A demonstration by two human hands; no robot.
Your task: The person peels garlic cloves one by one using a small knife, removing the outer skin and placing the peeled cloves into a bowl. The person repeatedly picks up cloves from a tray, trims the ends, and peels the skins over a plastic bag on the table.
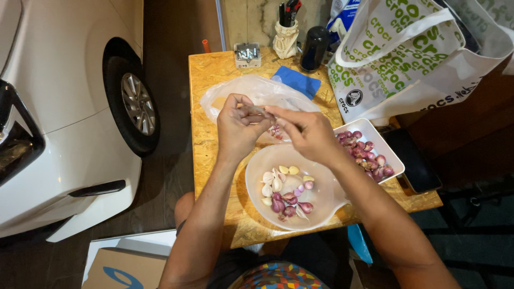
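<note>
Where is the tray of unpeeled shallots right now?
In the head view, the white tray of shallots sits on the table's right side, just right of the round plastic bowl and below the tote bag.

we saw a small pale clove pinched in the fingertips, raised over the clear plastic bag. below it sat a round translucent bowl with peeled garlic cloves and purple shallots lying loose inside.
</note>
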